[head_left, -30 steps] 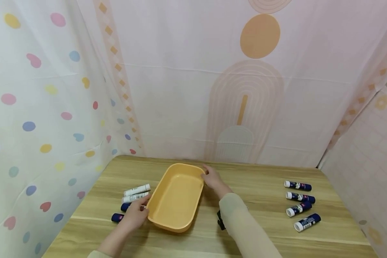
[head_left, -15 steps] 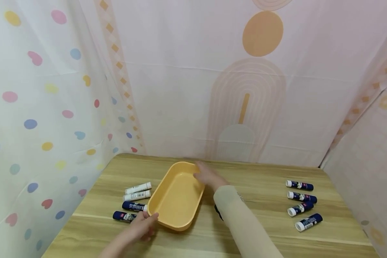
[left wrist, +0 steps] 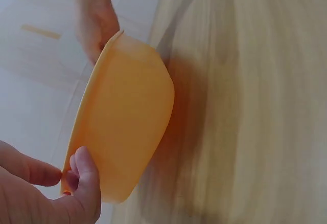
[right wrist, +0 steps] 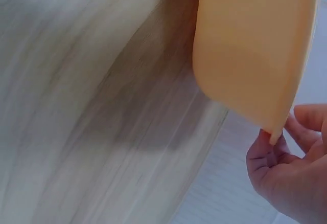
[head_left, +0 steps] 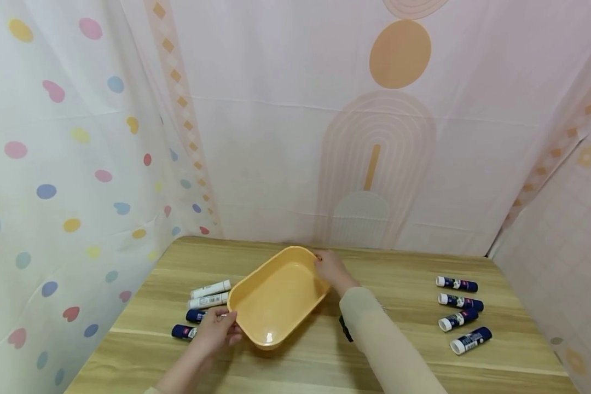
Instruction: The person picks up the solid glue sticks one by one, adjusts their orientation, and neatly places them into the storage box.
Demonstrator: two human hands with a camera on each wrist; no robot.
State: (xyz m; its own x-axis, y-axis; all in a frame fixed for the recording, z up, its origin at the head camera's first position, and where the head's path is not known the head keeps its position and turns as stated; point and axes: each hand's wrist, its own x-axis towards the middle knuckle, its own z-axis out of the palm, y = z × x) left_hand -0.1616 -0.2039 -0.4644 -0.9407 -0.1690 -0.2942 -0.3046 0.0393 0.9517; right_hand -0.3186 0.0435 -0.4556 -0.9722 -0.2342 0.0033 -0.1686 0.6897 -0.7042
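Yellow tray (head_left: 276, 298), held at a slant over the left-centre of the wooden table (head_left: 406, 290). The left hand (head_left: 215, 331) pinches the near left end of the rim between thumb and fingers; the right hand (head_left: 334, 271) (below it, a pale sleeve (head_left: 386, 339)) has thumb and fingers clamped on the far right end. At left lie two white tubes (head_left: 208, 301) and, nearer, two dark blue tubes (head_left: 183, 331), partly hidden; at right, four white-ended blue tubes (head_left: 460, 302).

The tub (head_left: 280, 295) is hovering over the table (head_left: 394, 273), four tubes (head_left: 208, 300) are lying just left, four more tubes (head_left: 460, 302) well right, a curtain (head_left: 276, 164) is hanging behind
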